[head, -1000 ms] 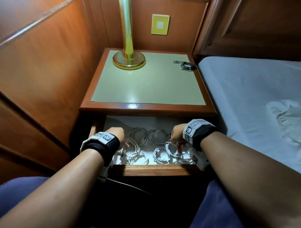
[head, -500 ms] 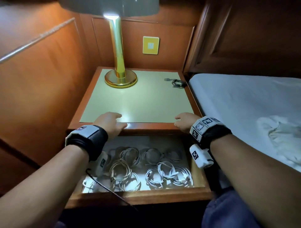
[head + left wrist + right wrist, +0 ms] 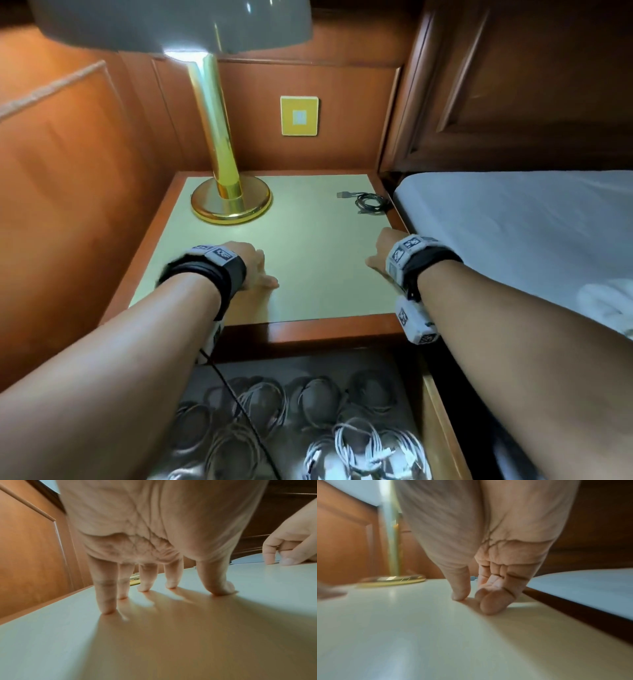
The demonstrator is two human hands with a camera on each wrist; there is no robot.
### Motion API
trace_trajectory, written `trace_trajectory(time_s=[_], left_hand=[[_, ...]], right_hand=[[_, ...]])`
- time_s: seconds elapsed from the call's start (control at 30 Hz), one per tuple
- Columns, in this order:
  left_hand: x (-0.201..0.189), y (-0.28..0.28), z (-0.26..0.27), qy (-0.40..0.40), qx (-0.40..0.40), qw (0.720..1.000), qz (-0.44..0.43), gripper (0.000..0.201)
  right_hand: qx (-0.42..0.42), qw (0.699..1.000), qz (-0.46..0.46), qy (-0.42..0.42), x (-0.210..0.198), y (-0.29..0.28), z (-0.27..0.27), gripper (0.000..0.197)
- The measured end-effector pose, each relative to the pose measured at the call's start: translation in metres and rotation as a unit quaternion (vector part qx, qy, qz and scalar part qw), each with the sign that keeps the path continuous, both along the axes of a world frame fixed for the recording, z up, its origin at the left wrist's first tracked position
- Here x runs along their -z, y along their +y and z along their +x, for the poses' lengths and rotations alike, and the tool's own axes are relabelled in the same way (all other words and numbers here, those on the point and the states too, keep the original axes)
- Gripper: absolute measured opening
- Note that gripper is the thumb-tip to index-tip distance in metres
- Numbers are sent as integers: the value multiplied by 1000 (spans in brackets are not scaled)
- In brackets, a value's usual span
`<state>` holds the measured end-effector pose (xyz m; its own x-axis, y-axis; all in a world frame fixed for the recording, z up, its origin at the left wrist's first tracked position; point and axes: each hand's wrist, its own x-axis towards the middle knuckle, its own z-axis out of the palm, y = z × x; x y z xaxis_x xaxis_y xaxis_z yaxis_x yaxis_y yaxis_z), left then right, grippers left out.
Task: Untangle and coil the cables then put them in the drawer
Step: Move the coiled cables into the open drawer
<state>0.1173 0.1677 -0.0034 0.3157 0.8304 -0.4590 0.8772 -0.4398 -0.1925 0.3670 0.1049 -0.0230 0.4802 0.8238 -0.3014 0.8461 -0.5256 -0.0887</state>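
Both hands up on the nightstand top right now, nothing held; left hand spread flat-ish with straight fingers touching the smooth pale-green surface; right hand empty too, fingers loosely curled with tips grazing the top, pointed toward the back right corner.

Last loose one looks like the black cable, sitting near the rear right edge just beside the bed; small messy loops with a USB plug poking out left; well apart from either hand. Probably light and floppy, thin rubbery jacket, so likely to spring out of a coil if let go; best bet would be pinching near the plug end and winding the slack round the fingers, not yanking the bundle.

Open drawer below the front edge, wooden rim, already holding a bunch of white coiled cables, soft round loops lying side by side, some overlapping.

Also around: brass lamp, shiny round base, grey shade overhead; glossy orange-brown wood panelling; yellow square wall plate.
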Motion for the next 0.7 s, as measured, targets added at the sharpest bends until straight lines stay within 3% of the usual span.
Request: trace_trajectory(time_s=[0.13, 0.27, 0.43, 0.53, 0.63, 0.7], left_hand=[[1, 23, 16, -3, -1, 1000, -2, 81], [3, 39, 28, 11, 3, 1000, -4, 83], [5, 46, 33, 19, 6, 1000, 3, 84], [1, 42, 32, 21, 5, 1000, 4, 84], [0, 32, 28, 3, -5, 1000, 6, 80], [2, 26, 25, -11, -14, 1000, 6, 77]], right_hand=[[16, 1000, -10, -12, 9, 28, 26, 117], [-13, 1000, 21, -12, 14, 54, 41, 139], [-32, 999, 4, 22, 10, 76, 46, 125], [-20, 1000, 17, 14, 8, 78, 44, 128], [-22, 998, 17, 56, 5, 58, 37, 90], [-23, 997, 28, 64, 5, 43, 35, 78]])
